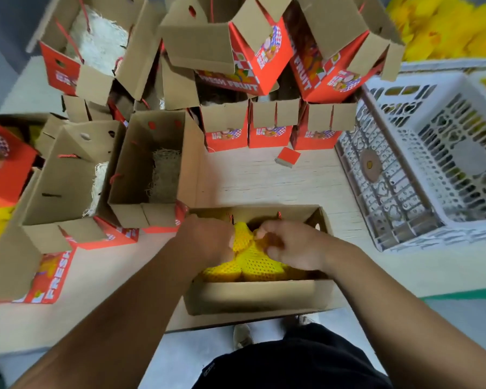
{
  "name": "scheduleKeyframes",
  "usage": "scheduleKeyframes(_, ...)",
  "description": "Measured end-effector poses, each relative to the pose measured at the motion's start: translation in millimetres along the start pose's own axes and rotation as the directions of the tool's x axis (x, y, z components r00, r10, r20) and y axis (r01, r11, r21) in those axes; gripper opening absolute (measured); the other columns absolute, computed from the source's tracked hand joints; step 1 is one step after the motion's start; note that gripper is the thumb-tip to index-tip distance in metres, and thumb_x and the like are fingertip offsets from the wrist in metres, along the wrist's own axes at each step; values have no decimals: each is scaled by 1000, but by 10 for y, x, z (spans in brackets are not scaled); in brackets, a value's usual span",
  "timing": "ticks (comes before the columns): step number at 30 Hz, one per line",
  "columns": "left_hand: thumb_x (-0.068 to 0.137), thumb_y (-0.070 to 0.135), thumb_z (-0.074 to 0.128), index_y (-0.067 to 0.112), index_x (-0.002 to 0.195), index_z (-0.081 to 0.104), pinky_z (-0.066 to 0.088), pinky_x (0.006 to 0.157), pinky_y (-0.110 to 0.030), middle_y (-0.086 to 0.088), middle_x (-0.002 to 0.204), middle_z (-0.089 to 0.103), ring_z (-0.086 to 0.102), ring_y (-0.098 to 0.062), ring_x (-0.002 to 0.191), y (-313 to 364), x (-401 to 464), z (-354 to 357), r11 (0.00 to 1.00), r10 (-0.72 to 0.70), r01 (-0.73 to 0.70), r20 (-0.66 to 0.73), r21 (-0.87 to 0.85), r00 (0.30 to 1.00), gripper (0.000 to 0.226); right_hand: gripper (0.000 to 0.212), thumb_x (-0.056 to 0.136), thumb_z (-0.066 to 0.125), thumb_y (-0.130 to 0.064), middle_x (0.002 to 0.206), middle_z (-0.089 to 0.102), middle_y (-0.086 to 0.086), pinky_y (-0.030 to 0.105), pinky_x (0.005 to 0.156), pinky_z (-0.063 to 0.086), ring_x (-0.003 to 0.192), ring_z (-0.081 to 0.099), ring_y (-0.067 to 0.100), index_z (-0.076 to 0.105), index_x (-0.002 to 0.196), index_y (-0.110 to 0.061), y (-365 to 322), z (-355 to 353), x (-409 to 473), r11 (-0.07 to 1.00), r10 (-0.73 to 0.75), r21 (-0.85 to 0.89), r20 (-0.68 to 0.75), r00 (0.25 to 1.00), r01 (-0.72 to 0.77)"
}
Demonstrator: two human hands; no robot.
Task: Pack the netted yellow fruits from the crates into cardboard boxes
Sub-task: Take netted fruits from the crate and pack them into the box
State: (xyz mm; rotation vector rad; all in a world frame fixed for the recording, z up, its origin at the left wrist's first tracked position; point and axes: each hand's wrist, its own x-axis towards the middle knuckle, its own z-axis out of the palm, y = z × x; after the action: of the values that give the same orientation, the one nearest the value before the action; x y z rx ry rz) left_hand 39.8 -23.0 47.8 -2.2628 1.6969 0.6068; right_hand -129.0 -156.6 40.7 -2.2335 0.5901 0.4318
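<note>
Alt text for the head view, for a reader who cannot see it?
Both hands, left hand and right hand, reach into an open cardboard box and handle yellow netted fruits. Open red boxes stand behind it, and an empty white crate to the right.

A: Left hand (208,238)? B: Forearm extended forward, fingers curled downward, knuckles up. A: Right hand (291,245)? B: Just beside the left, fingers bent inward, pinching.
</note>
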Motion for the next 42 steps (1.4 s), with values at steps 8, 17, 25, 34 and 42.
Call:
scheduleKeyframes(8, 97, 30, 57, 34, 105, 64, 53, 87, -43, 10, 105, 70, 65, -15, 99, 1163, 616, -594, 723, 80, -307, -366, -619, 927, 12, 18, 94, 58, -6, 92, 72, -2, 44, 77, 54, 82, 66, 20, 66, 105, -18, 502, -726, -587, 957, -19, 241, -504, 863, 162)
scheduleKeyframes(17, 99, 37, 50, 41, 106, 60, 50, 78, -33, 17, 99, 64, 62, 0, 93, 3286, 1768, -1344, 582, 196, -573, -584, -577, 787, 13, 20, 100, 55, -13, 83, 66, -26, 11, 63, 40, 75, 62, 1, 66, 105, -29, 2143, -1944, -1664, 949, 112, 272, -760, 640, 158)
scheduleKeyframes(25, 104, 24, 55, 26, 124, 63, 53, 92, -38, 8, 118, 63, 60, -7, 107, 5180, 2942, -1881, 600, 362, -605, -497, -523, 789, 22, 55, 85, 75, -24, 135, 57, 6, 37, 99, 42, 122, 53, 30, 57, 138, -19, 4257, -3013, -2405, 932, 284, 140, -855, 433, -334)
scheduleKeyframes(34, 101, 46, 57, 39, 140, 48, 44, 71, -13, 15, 133, 54, 58, 4, 103, 5725, 3183, -1860, 446, 63, -299, -303, -844, 951, 41, 78, 71, 80, -56, 132, 49, -11, 44, 98, 35, 124, 40, 25, 42, 138, -41, 4990, -3110, -2480, 833, 433, 173, -795, 425, -526)
scheduleKeyframes(42, 97, 47, 63, 27, 142, 56, 54, 102, -51, -8, 133, 69, 68, -29, 120, 6058, 3147, -1961, -386, 114, 11, -36, -923, 993, 50, 69, 89, 67, -45, 149, 45, -11, 39, 106, 38, 132, 45, 16, 40, 151, -33, 4794, -3165, -2709, 983, -9, 73, -899, 437, 171)
